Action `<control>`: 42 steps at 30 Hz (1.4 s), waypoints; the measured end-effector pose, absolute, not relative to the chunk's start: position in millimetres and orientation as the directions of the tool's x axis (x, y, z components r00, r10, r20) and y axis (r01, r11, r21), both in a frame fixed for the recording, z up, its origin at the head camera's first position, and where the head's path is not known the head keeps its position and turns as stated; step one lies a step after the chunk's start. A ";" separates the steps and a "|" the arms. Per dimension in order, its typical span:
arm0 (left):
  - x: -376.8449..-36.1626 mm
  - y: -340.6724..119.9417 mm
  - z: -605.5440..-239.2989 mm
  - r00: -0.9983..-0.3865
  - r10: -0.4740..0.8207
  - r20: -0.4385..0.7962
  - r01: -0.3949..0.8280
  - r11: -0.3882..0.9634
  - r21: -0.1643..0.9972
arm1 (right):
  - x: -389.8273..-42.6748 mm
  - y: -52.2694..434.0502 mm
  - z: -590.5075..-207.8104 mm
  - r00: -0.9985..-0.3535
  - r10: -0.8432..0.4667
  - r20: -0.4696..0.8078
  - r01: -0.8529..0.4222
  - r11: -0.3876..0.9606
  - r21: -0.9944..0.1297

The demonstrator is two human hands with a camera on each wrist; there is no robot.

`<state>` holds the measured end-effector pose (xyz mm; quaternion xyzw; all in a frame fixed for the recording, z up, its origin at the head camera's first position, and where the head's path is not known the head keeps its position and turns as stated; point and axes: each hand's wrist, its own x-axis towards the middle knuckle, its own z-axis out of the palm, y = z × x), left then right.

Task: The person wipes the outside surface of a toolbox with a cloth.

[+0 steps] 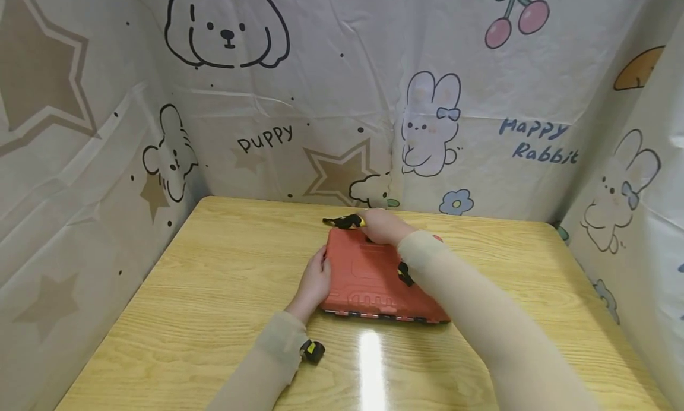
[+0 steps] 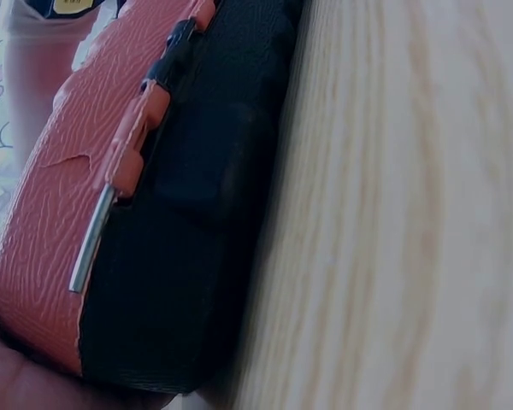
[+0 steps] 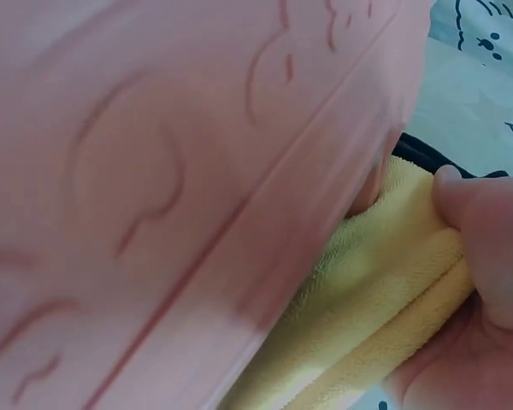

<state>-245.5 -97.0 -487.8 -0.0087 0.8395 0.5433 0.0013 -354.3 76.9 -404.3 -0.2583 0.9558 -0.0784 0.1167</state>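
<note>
Two hands at a red case (image 1: 374,277) lying flat near the centre of the wooden table (image 1: 214,268). Case shell red on top, black underneath, a thin metal hinge pin visible along the seam in the left wrist view (image 2: 91,239).

Left hand (image 1: 312,283) set against the case's 9 o'clock edge, palm on the side wall, fingers relaxed rather than wrapped round it; bare skin seen under the case corner in the left wrist view.

Right hand (image 1: 382,225) at the case's 12 o'clock edge, fingers curled and pinching a folded yellow cloth (image 3: 385,299), thumb (image 3: 483,222) pressed on top of the fold. Cloth touching the case edge. Black-and-yellow item (image 1: 344,221) just beyond the right hand at 11 o'clock of the case; nature not discernible.

Both forearms in beige sleeves, a small black device on each wrist. Cartoon-print sheet (image 1: 342,96) as backdrop at 12, 9 and 3 o'clock of the table.
</note>
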 end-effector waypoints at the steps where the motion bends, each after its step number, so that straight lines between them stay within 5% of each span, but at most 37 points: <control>1: -245.6 -96.9 -487.7 -1.000 -0.015 -0.014 -0.019 0.406 0.914 | -355.0 74.9 -405.4 -0.834 -0.518 -0.189 -0.481 0.851 -0.209; 17: -243.1 -93.7 -486.9 -0.998 -0.056 -0.017 -0.037 0.381 0.924 | -365.8 61.5 -414.0 -0.782 -0.579 -0.230 -0.545 0.815 -0.199; 42: -240.9 -89.7 -486.5 -0.994 -0.096 -0.049 -0.080 0.361 0.929 | -367.5 112.3 -406.7 -0.764 -0.609 -0.211 -0.591 0.793 -0.151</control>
